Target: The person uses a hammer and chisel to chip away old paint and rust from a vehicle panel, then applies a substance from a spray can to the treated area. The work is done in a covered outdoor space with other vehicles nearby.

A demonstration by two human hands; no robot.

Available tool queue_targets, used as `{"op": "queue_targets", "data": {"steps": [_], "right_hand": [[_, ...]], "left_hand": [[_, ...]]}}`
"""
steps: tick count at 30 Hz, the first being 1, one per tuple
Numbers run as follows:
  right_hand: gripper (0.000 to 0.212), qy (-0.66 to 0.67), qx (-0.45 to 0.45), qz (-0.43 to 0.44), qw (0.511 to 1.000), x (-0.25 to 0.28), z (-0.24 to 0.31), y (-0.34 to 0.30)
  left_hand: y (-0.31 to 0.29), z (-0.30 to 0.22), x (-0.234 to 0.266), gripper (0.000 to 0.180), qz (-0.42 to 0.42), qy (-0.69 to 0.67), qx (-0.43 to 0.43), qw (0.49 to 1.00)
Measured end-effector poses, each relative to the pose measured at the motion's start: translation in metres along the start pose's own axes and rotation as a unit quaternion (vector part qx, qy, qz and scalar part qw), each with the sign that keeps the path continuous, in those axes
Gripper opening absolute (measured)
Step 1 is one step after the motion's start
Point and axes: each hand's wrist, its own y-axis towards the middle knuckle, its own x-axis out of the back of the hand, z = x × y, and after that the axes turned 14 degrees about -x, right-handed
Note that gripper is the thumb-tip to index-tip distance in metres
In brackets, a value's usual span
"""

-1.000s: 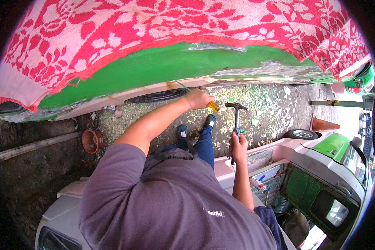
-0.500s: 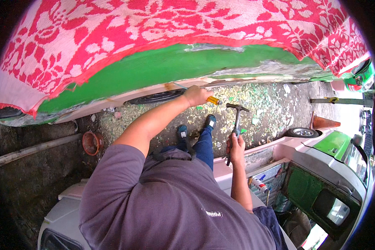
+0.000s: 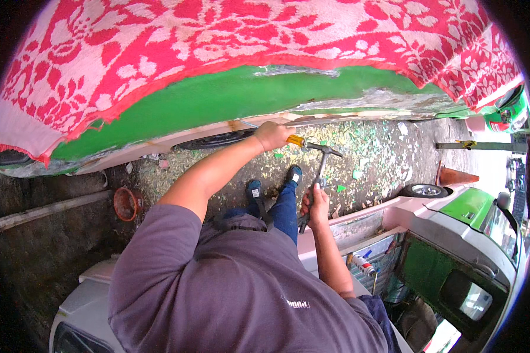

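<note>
My left hand (image 3: 271, 136) is wrapped round a screwdriver with a yellow handle (image 3: 296, 140). Its thin blade points left, up to the pale lower edge of a green vehicle panel (image 3: 218, 97); whether the tip touches cannot be made out. In my right hand (image 3: 316, 206) is a hammer (image 3: 325, 150), gripped low on its dark handle with the head up. One end of the hammer head is at the butt of the screwdriver, touching or almost touching it.
A red-and-white flowered cloth (image 3: 218, 35) drapes over the green vehicle. Paint chips (image 3: 359, 153) litter the ground round my feet. Behind me stands a vehicle with an open door (image 3: 418, 265) and a spray can (image 3: 364, 265). An orange bucket (image 3: 125, 203) and traffic cone (image 3: 455, 176) lie farther off.
The hammer in my right hand has moved left, its head closing on the screwdriver's butt. My left hand and the screwdriver have shifted only slightly left.
</note>
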Motion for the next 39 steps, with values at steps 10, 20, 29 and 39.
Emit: {"op": "queue_targets", "data": {"steps": [10, 20, 29, 39], "right_hand": [[0.04, 0.067, 0.009, 0.015, 0.998, 0.003, 0.008, -0.014], [0.041, 0.14, -0.022, -0.02, 0.99, -0.031, -0.014, -0.012], [0.044, 0.149, -0.014, 0.04, 0.988, -0.036, -0.03, -0.014], [0.041, 0.202, 0.006, 0.025, 0.979, -0.033, -0.021, -0.024]], "left_hand": [[0.002, -0.005, -0.004, 0.016, 0.033, 0.017, -0.029, 0.999], [0.002, 0.007, -0.015, 0.015, 0.026, 0.038, -0.062, 0.997], [0.004, 0.004, 0.002, 0.016, 0.074, 0.004, -0.05, 0.996], [-0.003, 0.009, -0.001, 0.018, 0.04, -0.01, -0.078, 0.996]]}}
